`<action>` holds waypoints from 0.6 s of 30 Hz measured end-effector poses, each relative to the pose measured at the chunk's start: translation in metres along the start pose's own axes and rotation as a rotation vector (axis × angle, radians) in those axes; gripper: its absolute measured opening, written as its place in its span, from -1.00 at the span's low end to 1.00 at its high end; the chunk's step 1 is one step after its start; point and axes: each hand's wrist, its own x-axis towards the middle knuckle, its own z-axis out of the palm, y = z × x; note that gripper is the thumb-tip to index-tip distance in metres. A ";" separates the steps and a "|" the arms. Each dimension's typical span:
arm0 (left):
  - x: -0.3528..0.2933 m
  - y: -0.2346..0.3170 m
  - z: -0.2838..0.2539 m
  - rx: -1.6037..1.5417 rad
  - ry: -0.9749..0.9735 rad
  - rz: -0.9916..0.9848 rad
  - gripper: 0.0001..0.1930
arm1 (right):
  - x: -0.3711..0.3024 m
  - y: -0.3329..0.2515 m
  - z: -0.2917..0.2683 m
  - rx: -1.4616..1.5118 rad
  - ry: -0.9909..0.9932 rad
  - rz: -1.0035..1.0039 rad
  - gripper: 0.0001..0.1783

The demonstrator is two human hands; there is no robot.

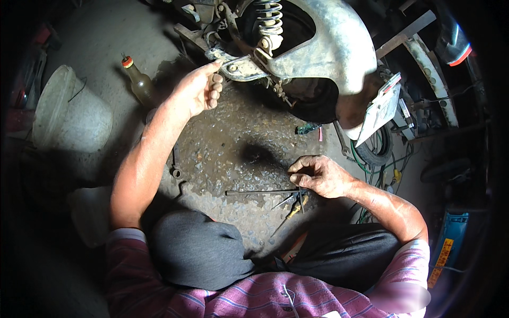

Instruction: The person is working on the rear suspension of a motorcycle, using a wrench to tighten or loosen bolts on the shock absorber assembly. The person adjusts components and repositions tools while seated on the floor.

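My left hand [201,90] reaches up to the end of a dirty metal bracket [241,69] on a motorcycle's rear end. Its index finger and thumb meet at the bracket's tip, the other fingers are curled, and whatever they pinch is too small to make out. Lower right, my right hand [323,177] hovers over the floor with thumb and fingers bent together; anything between them is hidden. Just under it lie a long dark T-shaped bar [260,192] and a screwdriver [294,209] with a yellowish handle. Above the bracket rise a coil spring shock absorber [270,18] and a grey rear fender [339,42].
A glass bottle [140,85] with a red cap and a whitish bucket [71,116] stand at left. A ring spanner [176,172] lies on the wet floor. To the right are a white plate [380,111], a spanner [342,139], a tyre [376,153] and a blue case [450,238].
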 end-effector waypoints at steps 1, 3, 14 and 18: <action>0.000 -0.003 0.001 -0.026 -0.018 -0.014 -0.62 | 0.000 0.000 0.000 0.028 -0.006 0.003 -0.70; 0.002 -0.007 0.002 -0.070 -0.061 0.030 -0.60 | -0.001 0.000 0.000 0.004 -0.003 0.010 -0.70; 0.007 0.018 -0.011 0.082 -0.065 -0.020 -0.65 | -0.001 0.000 0.000 0.041 -0.001 -0.003 -0.73; 0.006 0.017 -0.008 0.035 -0.056 -0.031 -0.69 | 0.000 0.001 -0.001 0.061 0.001 0.009 -0.74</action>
